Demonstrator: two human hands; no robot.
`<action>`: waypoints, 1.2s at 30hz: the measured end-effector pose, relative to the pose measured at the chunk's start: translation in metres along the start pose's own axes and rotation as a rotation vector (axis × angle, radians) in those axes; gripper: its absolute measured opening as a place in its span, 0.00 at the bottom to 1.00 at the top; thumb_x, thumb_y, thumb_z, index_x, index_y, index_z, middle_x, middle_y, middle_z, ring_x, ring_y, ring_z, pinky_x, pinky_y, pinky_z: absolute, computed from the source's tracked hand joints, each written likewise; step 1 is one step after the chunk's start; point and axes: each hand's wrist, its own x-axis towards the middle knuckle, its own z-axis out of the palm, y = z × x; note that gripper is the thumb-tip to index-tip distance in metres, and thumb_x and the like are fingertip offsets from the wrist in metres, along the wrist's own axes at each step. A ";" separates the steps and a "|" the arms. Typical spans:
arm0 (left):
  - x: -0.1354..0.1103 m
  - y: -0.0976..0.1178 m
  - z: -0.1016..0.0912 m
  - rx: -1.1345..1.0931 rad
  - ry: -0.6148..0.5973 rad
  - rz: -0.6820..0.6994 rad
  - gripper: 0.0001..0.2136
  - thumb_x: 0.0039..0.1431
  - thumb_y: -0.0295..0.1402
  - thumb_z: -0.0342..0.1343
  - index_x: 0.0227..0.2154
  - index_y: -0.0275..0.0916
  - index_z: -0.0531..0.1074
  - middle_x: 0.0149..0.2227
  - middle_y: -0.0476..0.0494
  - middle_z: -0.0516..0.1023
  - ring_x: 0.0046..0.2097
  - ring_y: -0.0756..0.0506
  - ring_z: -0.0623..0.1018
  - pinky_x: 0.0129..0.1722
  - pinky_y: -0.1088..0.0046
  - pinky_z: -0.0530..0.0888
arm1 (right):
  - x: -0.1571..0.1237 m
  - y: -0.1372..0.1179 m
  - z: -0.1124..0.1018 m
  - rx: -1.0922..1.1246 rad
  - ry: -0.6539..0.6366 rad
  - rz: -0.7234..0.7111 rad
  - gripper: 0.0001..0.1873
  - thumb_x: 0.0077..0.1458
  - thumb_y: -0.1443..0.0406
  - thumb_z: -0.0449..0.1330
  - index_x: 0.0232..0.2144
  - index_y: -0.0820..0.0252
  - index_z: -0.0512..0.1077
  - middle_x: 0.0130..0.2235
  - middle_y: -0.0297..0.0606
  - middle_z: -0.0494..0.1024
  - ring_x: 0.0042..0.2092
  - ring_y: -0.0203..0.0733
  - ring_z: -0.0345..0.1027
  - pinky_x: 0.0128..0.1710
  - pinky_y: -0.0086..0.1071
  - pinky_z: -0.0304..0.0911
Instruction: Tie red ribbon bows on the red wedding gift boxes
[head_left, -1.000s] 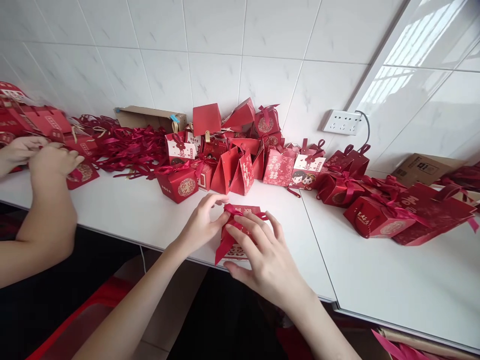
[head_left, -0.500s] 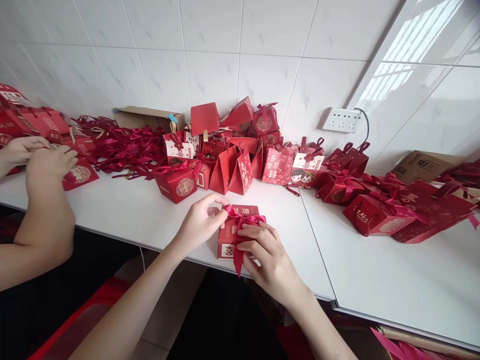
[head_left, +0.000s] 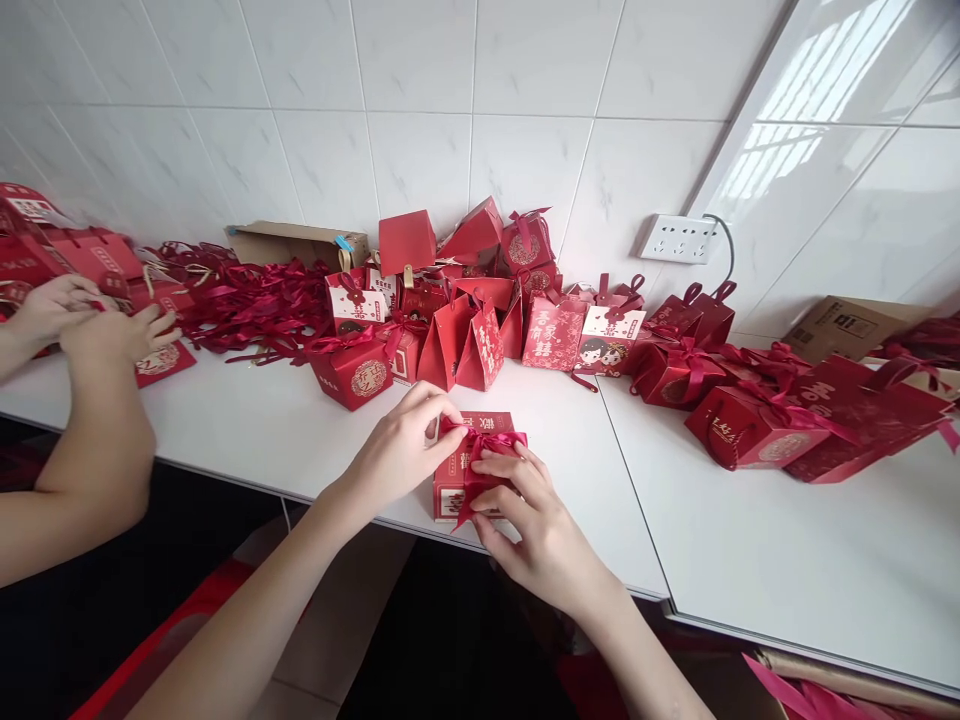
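Note:
A small red gift box (head_left: 453,484) lies on the white counter (head_left: 720,540) near its front edge. A dark red ribbon (head_left: 486,443) is tied across its top. My left hand (head_left: 401,448) pinches the ribbon's left loop at the box's upper left. My right hand (head_left: 536,525) pinches the ribbon's lower tail on the box's right side. Both hands are closed on the ribbon.
A pile of red gift boxes (head_left: 480,310) and loose ribbons (head_left: 247,300) lines the tiled wall. More red boxes (head_left: 757,425) sit at right. Another person's hands (head_left: 90,320) work at far left. A wall socket (head_left: 681,239) and cardboard boxes (head_left: 847,325) stand behind.
The ribbon went from loose and spread over the box to a gathered bow. My right hand slid down to the ribbon's tail; my left closed on the loop.

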 end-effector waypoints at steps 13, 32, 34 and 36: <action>-0.005 -0.001 0.011 0.123 0.259 0.170 0.05 0.58 0.24 0.51 0.28 0.39 0.63 0.32 0.49 0.68 0.34 0.51 0.73 0.36 0.76 0.71 | -0.002 -0.001 0.001 0.030 -0.001 0.027 0.04 0.56 0.71 0.55 0.34 0.58 0.66 0.47 0.44 0.71 0.52 0.41 0.65 0.59 0.49 0.52; -0.001 0.013 0.009 -0.103 0.135 -0.361 0.04 0.54 0.34 0.53 0.30 0.40 0.67 0.29 0.50 0.75 0.29 0.49 0.75 0.32 0.73 0.71 | -0.003 -0.004 0.001 0.060 -0.003 0.059 0.06 0.57 0.67 0.54 0.28 0.58 0.68 0.46 0.43 0.71 0.51 0.44 0.65 0.61 0.51 0.48; 0.001 0.010 0.010 -0.199 0.139 -0.360 0.03 0.54 0.33 0.52 0.30 0.40 0.68 0.30 0.49 0.75 0.30 0.49 0.75 0.33 0.73 0.71 | -0.003 -0.004 0.001 0.060 -0.001 0.065 0.06 0.57 0.67 0.54 0.28 0.58 0.68 0.46 0.43 0.71 0.51 0.44 0.65 0.61 0.51 0.47; 0.004 0.009 0.011 -0.335 0.146 -0.331 0.03 0.53 0.31 0.53 0.30 0.39 0.68 0.31 0.48 0.75 0.33 0.49 0.75 0.35 0.74 0.72 | -0.003 -0.004 0.001 0.061 -0.001 0.069 0.06 0.57 0.67 0.54 0.28 0.58 0.68 0.45 0.43 0.71 0.51 0.45 0.65 0.61 0.51 0.48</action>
